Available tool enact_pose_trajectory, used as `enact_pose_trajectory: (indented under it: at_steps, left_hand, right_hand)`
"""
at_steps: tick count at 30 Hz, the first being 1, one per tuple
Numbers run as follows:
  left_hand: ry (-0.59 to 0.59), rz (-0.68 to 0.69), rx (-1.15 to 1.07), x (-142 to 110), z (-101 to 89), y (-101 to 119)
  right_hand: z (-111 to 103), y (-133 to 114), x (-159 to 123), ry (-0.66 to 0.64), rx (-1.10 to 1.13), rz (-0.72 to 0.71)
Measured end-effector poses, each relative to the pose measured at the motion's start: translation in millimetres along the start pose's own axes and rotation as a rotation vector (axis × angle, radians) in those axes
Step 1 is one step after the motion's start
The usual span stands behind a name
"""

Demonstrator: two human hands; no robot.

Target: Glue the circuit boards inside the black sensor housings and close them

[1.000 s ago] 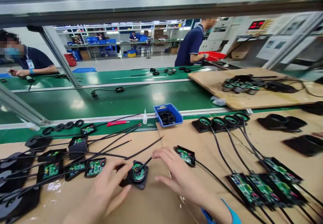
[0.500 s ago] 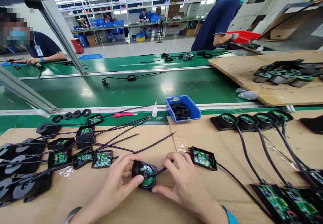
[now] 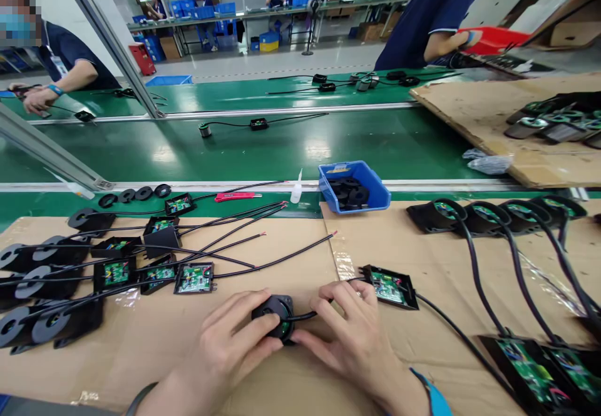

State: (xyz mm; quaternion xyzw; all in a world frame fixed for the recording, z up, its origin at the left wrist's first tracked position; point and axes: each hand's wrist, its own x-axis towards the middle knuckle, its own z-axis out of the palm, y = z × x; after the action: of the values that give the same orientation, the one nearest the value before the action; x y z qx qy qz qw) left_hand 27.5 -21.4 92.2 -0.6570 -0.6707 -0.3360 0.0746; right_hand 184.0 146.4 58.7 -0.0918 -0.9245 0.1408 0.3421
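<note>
A small round black housing [image 3: 287, 302] rests on the cardboard, a sliver of green circuit board showing at its right side. My left hand [image 3: 230, 338] is closed on a black ring-shaped cover [image 3: 267, 311], thumb and fingers pressing it onto the housing's top. My right hand [image 3: 352, 331] pinches the black cable [image 3: 304, 316] coming out of the housing, and its thumb touches the housing's lower right edge. Just beyond the right fingers, an open black box with a circuit board [image 3: 390, 287] lies on that cable's line.
Finished-looking housings [image 3: 66, 325] with wired boxes [image 3: 195, 277] crowd the left. More cabled housings [image 3: 441, 214] stand at right. Behind are a blue bin [image 3: 354, 200] of black rings, a small bottle [image 3: 296, 189] and a red cutter [image 3: 237, 197]. Co-workers stand across the green conveyor [image 3: 263, 153].
The cover, tilted at the housing's left before, now lies over most of the green board. My left hand has turned over it; the right hand keeps its pinch. The view has shifted slightly.
</note>
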Motion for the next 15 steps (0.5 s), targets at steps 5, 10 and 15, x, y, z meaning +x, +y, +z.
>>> enact_pose_trajectory:
  at_steps: [5,10,15]
  left_hand:
    - [0.017,0.025,0.027,3,3.6,6]
    - [0.011,0.019,0.065,1,8.5,5]
    - [0.003,0.022,0.051,1,9.8,5]
  right_hand:
    - [-3,1,-1,-0.02,-0.009,-0.01]
    - [-12,3,2,-0.055,0.049,-0.049]
    - [-17,4,2,-0.013,0.094,-0.098]
